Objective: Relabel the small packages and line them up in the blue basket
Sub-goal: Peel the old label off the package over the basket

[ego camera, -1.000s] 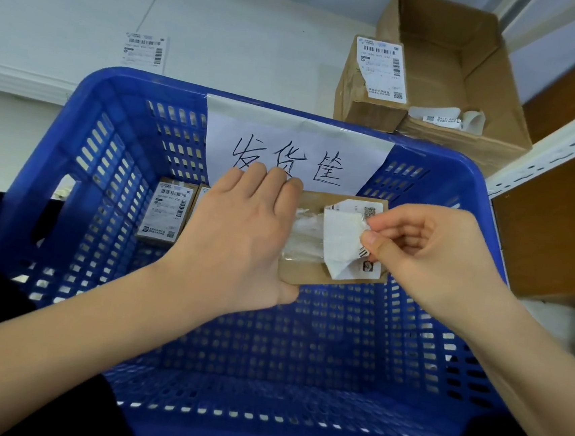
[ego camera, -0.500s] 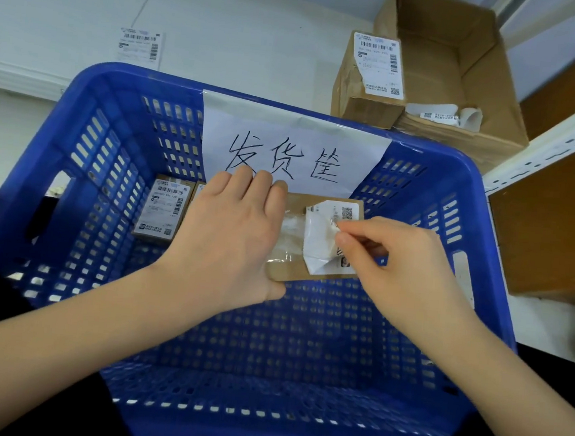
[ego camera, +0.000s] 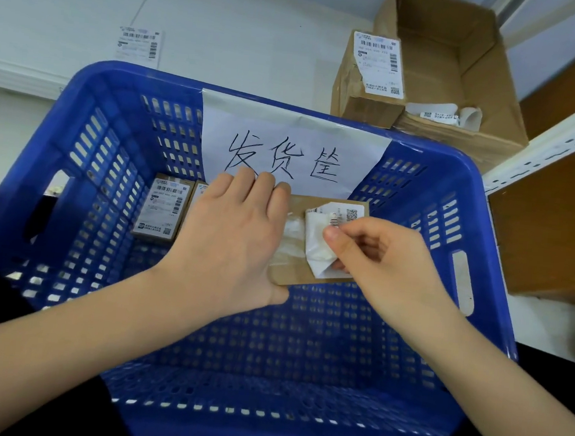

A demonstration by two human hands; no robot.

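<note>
A blue basket (ego camera: 85, 149) fills the view, with a handwritten paper sign (ego camera: 292, 148) on its far wall. Inside, near the far wall, lies a small brown package (ego camera: 288, 270). My left hand (ego camera: 231, 240) lies flat on its left part, fingers straight, holding it down. My right hand (ego camera: 380, 258) pinches the white label (ego camera: 319, 235), which is half peeled and folded back over the package's right side. One labelled package (ego camera: 162, 211) rests at the far left of the basket floor. A second one (ego camera: 197, 191) beside it is mostly hidden by my left hand.
Behind the basket at the right stand a labelled small carton (ego camera: 372, 74) and an open cardboard box (ego camera: 468, 77) holding white label scraps. A loose label (ego camera: 139, 45) lies on the white surface at the back left. A white shelf post and brown panel stand at the right.
My right hand has drawn the label's peeled edge leftwards and down across the package. The left hand stays pressed on the package.
</note>
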